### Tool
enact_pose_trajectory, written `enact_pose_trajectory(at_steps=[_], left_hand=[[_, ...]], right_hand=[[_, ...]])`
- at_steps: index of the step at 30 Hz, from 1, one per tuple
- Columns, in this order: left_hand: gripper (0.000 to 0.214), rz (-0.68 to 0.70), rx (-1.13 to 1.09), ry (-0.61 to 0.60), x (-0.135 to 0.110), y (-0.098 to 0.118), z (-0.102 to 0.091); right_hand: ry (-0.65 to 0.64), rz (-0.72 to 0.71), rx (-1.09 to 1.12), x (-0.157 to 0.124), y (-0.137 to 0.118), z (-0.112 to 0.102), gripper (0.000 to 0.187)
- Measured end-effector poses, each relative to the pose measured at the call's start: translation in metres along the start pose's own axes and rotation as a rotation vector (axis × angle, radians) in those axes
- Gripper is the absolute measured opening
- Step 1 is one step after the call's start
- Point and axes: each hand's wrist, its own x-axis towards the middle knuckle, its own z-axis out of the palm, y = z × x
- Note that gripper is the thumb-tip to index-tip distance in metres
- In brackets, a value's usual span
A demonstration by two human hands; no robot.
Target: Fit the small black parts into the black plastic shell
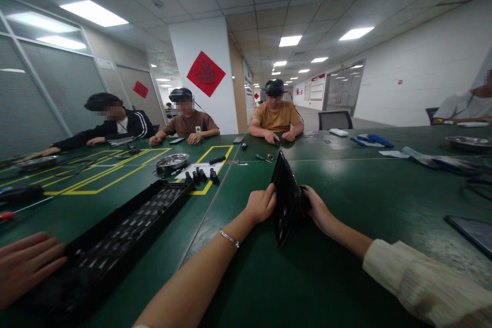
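Note:
A black, glossy flat panel (285, 200) stands on edge over the green table, seen nearly side-on. Its exact kind does not show. My left hand (262, 204), with a silver bracelet at the wrist, presses its fingers against the panel's left face. On the other side, my right hand (317, 207) is closed around a dark part at the panel's back. That part is mostly hidden by the fingers. Beyond the panel's upper end lie small tools with a green handle (261, 157).
A co-worker's hand (33, 264) rests by a long black tray (126, 256) at left. Behind it are several black cylindrical parts (202, 175), a paper sheet and a metal bowl (172, 162). A dark tablet-like slab (471, 233) lies right. Co-workers sit across the table.

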Motion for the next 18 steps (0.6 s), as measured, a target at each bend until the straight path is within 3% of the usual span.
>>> enact_pose_trajectory(at_steps=[18], left_hand=[[0.036,-0.047,0.020,-0.031,0.0010,0.0027,-0.0016]], right_hand=[[0.011,0.007,0.008,0.0001,-0.0008,0.0017,0.034]])
